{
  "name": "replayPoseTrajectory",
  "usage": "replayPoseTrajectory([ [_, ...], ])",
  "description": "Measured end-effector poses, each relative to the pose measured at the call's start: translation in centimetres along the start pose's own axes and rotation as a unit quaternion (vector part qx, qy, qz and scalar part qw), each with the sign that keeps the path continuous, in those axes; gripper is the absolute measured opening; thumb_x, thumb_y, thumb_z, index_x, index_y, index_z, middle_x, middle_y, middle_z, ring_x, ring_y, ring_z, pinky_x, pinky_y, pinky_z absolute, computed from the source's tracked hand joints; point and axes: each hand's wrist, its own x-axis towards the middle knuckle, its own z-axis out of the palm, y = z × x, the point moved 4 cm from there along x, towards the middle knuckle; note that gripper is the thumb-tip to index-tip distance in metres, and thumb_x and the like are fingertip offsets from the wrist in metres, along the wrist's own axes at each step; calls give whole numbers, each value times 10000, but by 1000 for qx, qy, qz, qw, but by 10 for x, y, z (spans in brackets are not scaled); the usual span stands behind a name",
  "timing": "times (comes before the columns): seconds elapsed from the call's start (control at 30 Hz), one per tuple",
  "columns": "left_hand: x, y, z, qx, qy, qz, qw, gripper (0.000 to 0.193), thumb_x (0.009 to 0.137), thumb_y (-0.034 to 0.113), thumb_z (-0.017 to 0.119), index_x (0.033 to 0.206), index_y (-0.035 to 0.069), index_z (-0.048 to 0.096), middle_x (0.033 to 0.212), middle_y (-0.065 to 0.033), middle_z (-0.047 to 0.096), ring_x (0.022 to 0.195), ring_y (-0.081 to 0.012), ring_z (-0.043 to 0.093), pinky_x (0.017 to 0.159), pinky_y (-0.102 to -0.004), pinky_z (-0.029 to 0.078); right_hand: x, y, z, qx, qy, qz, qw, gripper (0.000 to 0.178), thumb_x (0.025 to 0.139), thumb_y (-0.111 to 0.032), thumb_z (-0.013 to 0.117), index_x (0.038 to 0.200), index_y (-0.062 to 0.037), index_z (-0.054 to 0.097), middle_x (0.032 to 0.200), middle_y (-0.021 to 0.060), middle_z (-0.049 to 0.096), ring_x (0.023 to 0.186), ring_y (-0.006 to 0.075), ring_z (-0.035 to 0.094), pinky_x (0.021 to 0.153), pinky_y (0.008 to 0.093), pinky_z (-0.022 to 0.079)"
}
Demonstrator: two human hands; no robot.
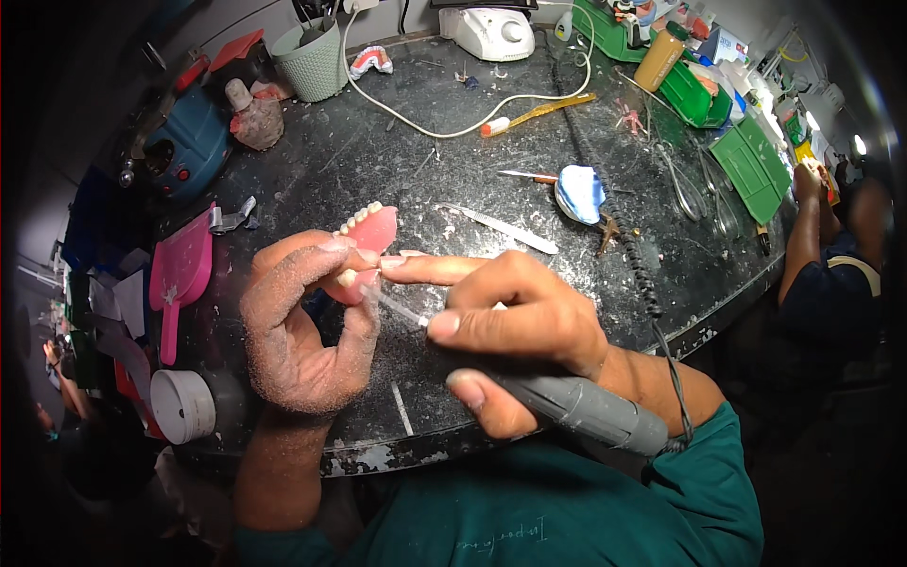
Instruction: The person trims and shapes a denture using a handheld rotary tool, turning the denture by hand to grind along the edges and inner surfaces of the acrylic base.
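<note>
A pink denture (pixel 376 230) with a row of cream teeth is pinched in my left hand (pixel 307 326), which is dusted with pale grit. My right hand (pixel 529 317) is wrapped round a grey rotary handpiece (pixel 586 406) with a coiled cord. The slim shank of its bur meets the lower part of the denture near my left fingertips; the exact contact is blurred. My right index finger stretches out and touches the denture beside my left fingers. Part of the denture is hidden behind my left hand.
Beyond my hands lie a scalpel (pixel 501 229) and a blue-white lump (pixel 579 194). A pink dustpan (pixel 181 265) and white round tub (pixel 182 406) are at left. Green bins (pixel 751 170) and wire tools (pixel 682 184) stand right. A white control box (pixel 488 35) sits at back; another person (pixel 831 255) is far right.
</note>
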Motion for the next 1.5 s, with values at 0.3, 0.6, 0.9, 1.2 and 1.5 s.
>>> replayPoseTrajectory([
  [0.3,4,-10,6,-104,37,-10,994,233,971,-34,512,1197,1,466,1168,-243,635,1150,-329,618,1110,-580,387,3,24,-18,-50,168,8,985,408,859,-57,767,1217,10,584,1126,153,671,1031,218,670,900,336,535],
  [0.6,2,0,9,-98,-29,40,994,269,991,20,496,1224,10,361,1269,-313,570,1266,-442,532,1120,-555,386,6,26,-15,-49,177,20,983,407,792,69,770,1161,-17,620,1067,111,673,953,179,701,799,273,581],
  [0.9,-5,-7,20,-19,-89,-159,983,603,756,-97,607,1349,-42,517,1230,-151,649,1100,-219,656,948,-302,508,7,11,-9,-248,113,-90,958,398,744,77,766,1106,-45,657,904,99,669,749,228,670,642,311,543],
  [1.2,-8,-13,20,-178,13,-215,960,393,833,-86,628,1216,-37,557,1154,-122,578,1019,-182,597,909,-312,497,7,3,-12,-179,85,-83,977,460,731,-41,790,1183,-28,699,945,99,621,889,241,659,824,378,572],
  [1.5,-9,-15,14,-161,39,-175,971,413,861,-72,647,1250,-38,512,1199,-124,555,1049,-161,572,961,-321,468,-6,5,3,-9,91,-39,995,441,729,73,724,1152,40,603,949,168,585,1058,428,675,912,479,575],
])
